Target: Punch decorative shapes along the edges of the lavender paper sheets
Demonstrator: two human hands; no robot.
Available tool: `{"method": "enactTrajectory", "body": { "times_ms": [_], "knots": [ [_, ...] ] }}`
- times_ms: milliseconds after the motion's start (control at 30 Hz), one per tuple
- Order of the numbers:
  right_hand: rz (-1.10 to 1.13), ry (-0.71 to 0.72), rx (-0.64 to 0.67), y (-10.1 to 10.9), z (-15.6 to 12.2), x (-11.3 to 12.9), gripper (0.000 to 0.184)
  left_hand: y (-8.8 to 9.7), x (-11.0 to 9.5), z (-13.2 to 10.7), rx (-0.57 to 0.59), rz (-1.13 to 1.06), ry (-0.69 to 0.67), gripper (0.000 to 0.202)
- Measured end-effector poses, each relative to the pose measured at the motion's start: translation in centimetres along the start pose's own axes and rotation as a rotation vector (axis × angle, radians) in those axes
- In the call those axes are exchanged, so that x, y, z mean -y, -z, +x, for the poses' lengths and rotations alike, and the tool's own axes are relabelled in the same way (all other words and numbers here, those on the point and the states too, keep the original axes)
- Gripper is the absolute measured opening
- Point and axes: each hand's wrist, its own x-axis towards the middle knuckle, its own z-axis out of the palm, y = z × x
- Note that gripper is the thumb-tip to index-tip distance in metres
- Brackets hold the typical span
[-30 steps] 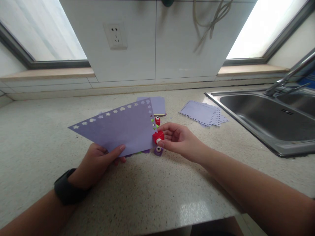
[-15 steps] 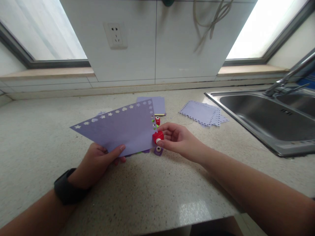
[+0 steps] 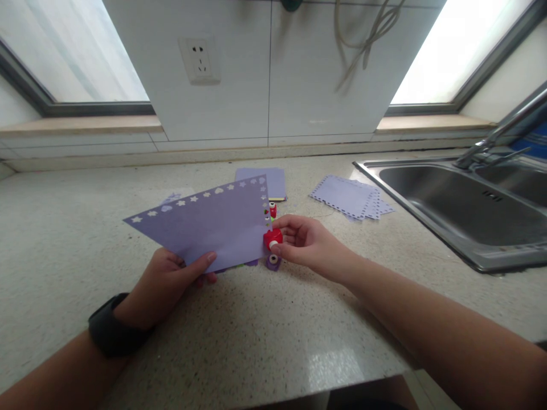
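Note:
My left hand pinches the lower edge of a purple sheet of paper, thumb on top, and holds it tilted above the counter. Star, heart and flower holes run along its far edge and down its right edge. In my right hand is a red craft punch with a white button, set at the paper's right edge with the thumb on the button. A purple punch stands just below it, and another red punch just beyond. More purple and green bits lie partly hidden under the sheet.
Behind the sheet lies a stack of purple paper. Purple sheets with punched borders are fanned out to the right, beside the steel sink. Small paper scraps rest at the left. The counter's front edge runs along the bottom.
Almost nothing differs. The whole view has shifted slightly; both hands keep their hold, with the red punch still at the paper's right edge.

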Motion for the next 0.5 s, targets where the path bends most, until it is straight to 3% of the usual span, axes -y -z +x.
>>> {"method": "enactTrajectory", "body": {
  "times_ms": [500],
  "knots": [
    [0.049, -0.042, 0.032, -0.15, 0.21, -0.02, 0.034, -0.08, -0.27, -0.11, 0.007, 0.057, -0.040, 0.037]
  ]
}}
